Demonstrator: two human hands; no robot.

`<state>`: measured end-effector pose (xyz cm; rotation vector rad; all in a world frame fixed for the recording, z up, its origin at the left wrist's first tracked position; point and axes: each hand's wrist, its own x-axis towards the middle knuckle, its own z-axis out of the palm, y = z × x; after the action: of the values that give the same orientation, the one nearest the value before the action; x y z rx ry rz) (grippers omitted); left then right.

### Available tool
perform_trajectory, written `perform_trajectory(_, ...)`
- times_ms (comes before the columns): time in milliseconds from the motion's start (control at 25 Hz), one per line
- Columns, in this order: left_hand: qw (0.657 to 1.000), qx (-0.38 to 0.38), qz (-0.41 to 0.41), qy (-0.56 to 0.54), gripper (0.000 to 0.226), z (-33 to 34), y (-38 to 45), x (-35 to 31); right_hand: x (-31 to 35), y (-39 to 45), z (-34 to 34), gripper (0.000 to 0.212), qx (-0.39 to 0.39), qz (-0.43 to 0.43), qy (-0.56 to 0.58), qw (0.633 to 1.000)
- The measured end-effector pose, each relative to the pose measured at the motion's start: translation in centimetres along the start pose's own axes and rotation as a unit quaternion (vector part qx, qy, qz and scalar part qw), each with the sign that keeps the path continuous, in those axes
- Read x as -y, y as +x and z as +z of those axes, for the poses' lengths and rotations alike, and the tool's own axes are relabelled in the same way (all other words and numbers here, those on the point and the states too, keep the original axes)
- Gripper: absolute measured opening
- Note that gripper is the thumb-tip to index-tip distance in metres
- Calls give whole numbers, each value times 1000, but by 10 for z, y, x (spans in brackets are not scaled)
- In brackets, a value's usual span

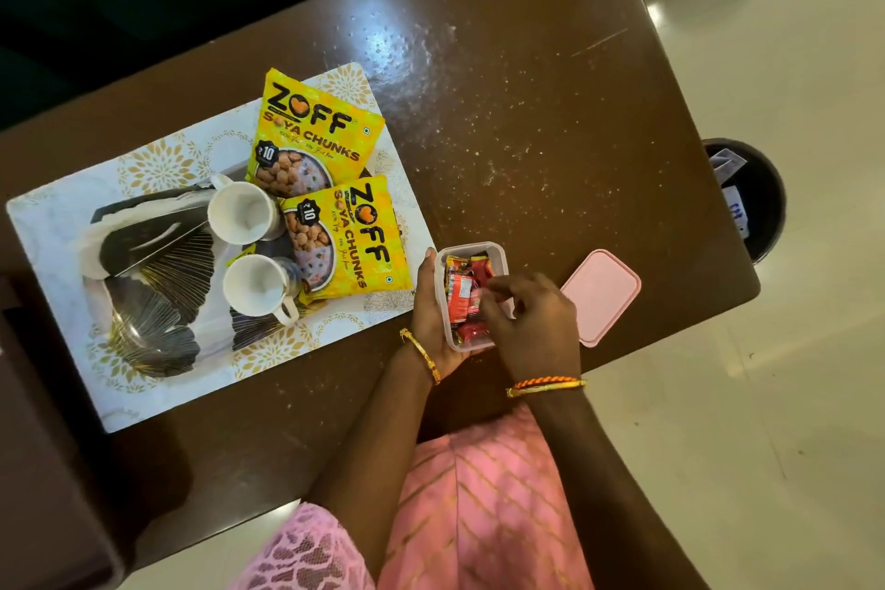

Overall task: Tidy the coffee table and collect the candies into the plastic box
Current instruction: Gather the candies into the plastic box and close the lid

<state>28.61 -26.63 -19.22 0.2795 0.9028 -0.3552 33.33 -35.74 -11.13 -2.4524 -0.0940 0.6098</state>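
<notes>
Nearly finished: red-wrapped candies (467, 290) packed in clear rectangular plastic box (498, 256), lower centre of frame. Left hand (428, 316) grasping box wall; right hand (531, 316) pinching a candy inside. Pink plastic lid (601, 295) off, lying right of box on brown tabletop (527, 110).

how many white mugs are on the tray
2: one white ceramic mug mid-tray beside the upper yellow soya chunks packet, the other white ceramic mug just below it. None appear hidden.

Brown coffee table (527, 120) bears patterned tray (57, 225), pink lid (601, 297), perhaps crumbs.
</notes>
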Motion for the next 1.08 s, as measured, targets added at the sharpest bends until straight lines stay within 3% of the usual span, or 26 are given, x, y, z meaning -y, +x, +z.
perform_trajectory(120,1000,3,-1,-10,63,1,3,2,-26,10,-14,11,-118,97,62,986)
perform_trajectory(200,1000,7,-2,-9,65,1,5,3,-48,23,-18,23,-183,188,67,963)
perform_trajectory(360,1000,13,-12,6,68,3,7,9,-74,41,-11,77,-169,357,3,919)
perform_trajectory(600,1000,-6,-28,8,71,4,7,14,-81,51,-8,104,-178,434,61,881)
perform_trajectory(680,999,-15,-30,13,71,6,7,15,-83,50,-12,98,-163,430,88,883)
perform_trajectory(800,999,-31,-16,23,66,12,7,16,-79,41,-26,51,-176,372,192,891)
perform_trajectory(880,999,-33,-1,32,61,18,5,18,-66,27,-37,25,-165,308,176,920)
perform_trajectory(960,998,-38,10,53,61,27,3,20,-49,8,-44,19,-135,222,134,956)
perform_trajectory(1080,993,-57,32,94,69,39,1,25,-23,-15,-46,23,-113,147,104,977)
